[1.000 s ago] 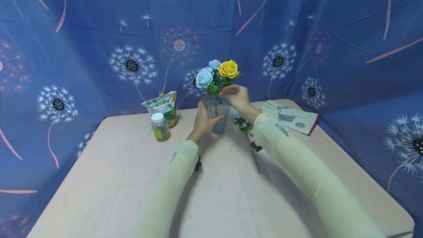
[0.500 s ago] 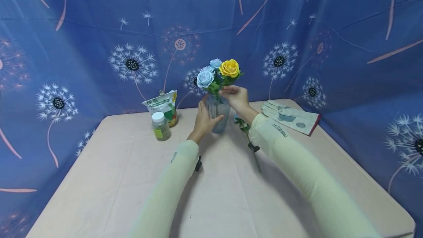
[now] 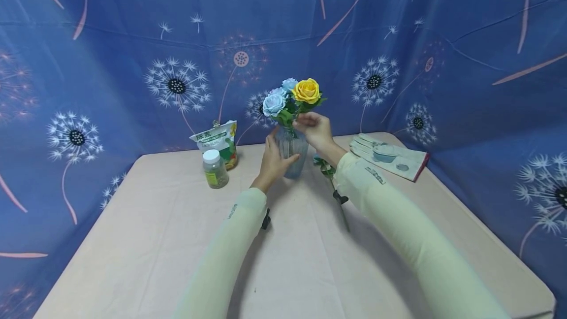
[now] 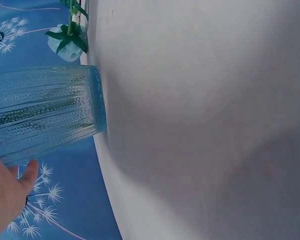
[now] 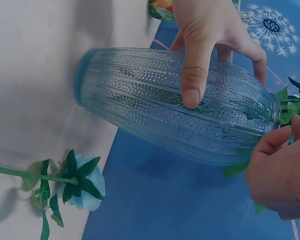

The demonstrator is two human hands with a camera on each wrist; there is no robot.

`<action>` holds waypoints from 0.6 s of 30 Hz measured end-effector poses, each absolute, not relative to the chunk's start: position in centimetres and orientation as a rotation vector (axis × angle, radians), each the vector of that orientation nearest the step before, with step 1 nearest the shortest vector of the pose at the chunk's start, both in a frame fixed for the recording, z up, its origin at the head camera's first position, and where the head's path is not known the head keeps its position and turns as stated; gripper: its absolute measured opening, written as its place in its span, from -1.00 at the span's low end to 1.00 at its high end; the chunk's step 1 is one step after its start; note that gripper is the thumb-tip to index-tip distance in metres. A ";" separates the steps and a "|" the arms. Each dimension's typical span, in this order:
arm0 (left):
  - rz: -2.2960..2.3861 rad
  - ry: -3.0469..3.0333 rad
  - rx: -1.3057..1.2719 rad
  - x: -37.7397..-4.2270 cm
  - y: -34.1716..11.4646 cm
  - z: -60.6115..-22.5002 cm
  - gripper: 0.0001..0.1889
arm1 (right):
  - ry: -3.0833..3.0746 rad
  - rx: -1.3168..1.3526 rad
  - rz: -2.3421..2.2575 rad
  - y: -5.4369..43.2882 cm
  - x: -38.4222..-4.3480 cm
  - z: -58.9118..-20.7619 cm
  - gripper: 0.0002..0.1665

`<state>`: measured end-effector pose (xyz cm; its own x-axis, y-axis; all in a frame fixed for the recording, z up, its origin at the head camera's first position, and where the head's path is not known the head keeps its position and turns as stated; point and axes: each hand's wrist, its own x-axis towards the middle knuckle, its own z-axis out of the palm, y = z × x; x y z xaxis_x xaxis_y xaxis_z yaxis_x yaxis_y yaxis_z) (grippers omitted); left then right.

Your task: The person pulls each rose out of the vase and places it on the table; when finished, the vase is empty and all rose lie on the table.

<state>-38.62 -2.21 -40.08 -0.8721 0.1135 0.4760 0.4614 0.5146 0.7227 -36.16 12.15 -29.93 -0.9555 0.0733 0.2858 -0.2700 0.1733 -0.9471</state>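
Note:
My left hand (image 3: pixel 271 161) grips the side of a ribbed, clear bluish glass vase (image 5: pixel 155 95); its thumb lies across the glass in the right wrist view. The vase stands upright on the table. Several light-blue roses (image 3: pixel 273 104) and one yellow rose (image 3: pixel 306 91) rise from its mouth. At the rim, my right hand (image 3: pixel 318 132) pinches a green stem below the yellow rose, with its fingertips close to the glass. Which flower that stem belongs to is partly hidden by leaves. Another light-blue rose (image 5: pixel 90 187) lies on the table beside the vase, under my right forearm.
Left of the vase are a white-lidded jar (image 3: pixel 215 171) and a green-and-white bag (image 3: pixel 221 142) clipped at the top. Pale gloves (image 3: pixel 390 155) with a red edge lie to the right. A blue dandelion-print curtain (image 3: pixel 283 14) hangs behind the pink-covered table (image 3: pixel 186 260).
My right forearm has shifted slightly to the left. Both hands keep their places on the vase and at its mouth.

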 end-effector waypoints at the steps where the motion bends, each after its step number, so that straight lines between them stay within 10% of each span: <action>1: -1.300 -2.393 -0.473 -38.6 -2.2 -40.1 0.11 | -2.180 0.199 1.853 12.1 -36.1 -29.9 -0.67; 18: -1.313 -2.387 -0.469 -38.6 -2.2 -40.1 0.12 | -2.068 0.293 1.823 12.4 -35.9 -28.8 -0.59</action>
